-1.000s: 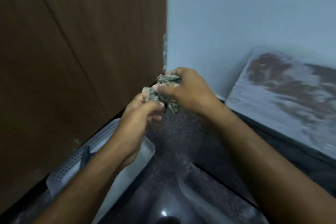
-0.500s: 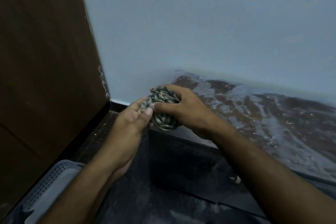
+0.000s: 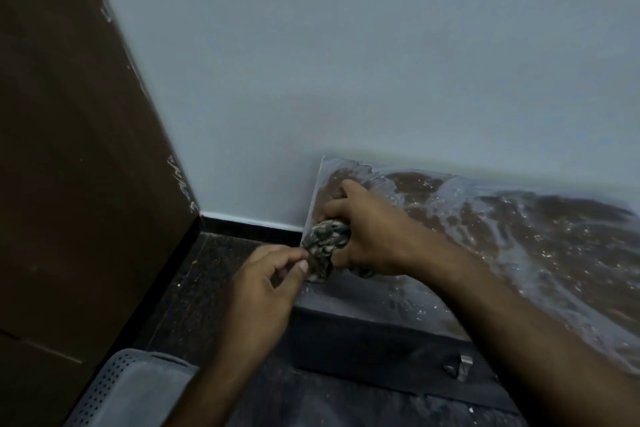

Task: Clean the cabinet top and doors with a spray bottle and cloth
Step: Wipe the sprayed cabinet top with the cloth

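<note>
A crumpled grey-green patterned cloth [image 3: 323, 243] is bunched in my right hand [image 3: 370, 236], which presses it at the left end of the cabinet top [image 3: 502, 246], a brown surface streaked with white. My left hand [image 3: 266, 288] pinches the cloth's left edge between thumb and forefinger. No spray bottle is in view. Below the top, the dark cabinet front [image 3: 374, 350] carries a small metal handle [image 3: 462, 366].
A dark brown wooden panel [image 3: 79, 166] rises on the left, meeting the pale blue wall [image 3: 346, 62] in a corner. A grey perforated plastic basket [image 3: 135, 392] sits at the bottom left on the dark speckled floor [image 3: 194, 291].
The view swung right from the brown panel toward the cabinet. Both hands carried the bunched cloth to the cabinet top's left end, and my right hand now presses it there.
</note>
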A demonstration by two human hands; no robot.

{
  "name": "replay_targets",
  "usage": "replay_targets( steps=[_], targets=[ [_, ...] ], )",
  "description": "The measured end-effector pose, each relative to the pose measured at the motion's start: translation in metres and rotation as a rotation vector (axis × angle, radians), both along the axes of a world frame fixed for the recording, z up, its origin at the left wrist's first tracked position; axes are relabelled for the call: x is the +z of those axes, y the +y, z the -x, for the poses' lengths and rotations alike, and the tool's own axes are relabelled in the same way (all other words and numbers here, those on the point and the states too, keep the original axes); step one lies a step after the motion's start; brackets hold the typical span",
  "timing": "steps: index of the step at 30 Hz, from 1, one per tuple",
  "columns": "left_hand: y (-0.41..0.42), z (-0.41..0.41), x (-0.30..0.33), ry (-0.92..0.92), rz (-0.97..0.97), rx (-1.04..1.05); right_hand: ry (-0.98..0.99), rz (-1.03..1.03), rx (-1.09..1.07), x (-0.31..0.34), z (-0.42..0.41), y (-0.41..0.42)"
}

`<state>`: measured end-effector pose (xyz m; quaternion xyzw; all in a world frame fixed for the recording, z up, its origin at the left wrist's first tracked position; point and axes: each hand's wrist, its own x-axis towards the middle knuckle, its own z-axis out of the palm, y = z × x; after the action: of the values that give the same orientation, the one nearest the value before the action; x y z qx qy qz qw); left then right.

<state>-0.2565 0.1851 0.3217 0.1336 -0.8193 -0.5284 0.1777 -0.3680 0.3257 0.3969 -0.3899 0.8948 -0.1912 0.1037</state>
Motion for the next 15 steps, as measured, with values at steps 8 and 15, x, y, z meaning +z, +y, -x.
replay_targets(
  steps=[8, 15],
  targets=[
    [-0.007, 0.016, 0.0, -0.073, 0.082, -0.07, -0.06, 0.274, -0.097, 0.029, -0.014, 0.006],
    [-0.003, 0.012, 0.01, -0.034, -0.043, 0.012, 0.109, 0.227, -0.136, 0.017, -0.012, 0.0]
  ],
)
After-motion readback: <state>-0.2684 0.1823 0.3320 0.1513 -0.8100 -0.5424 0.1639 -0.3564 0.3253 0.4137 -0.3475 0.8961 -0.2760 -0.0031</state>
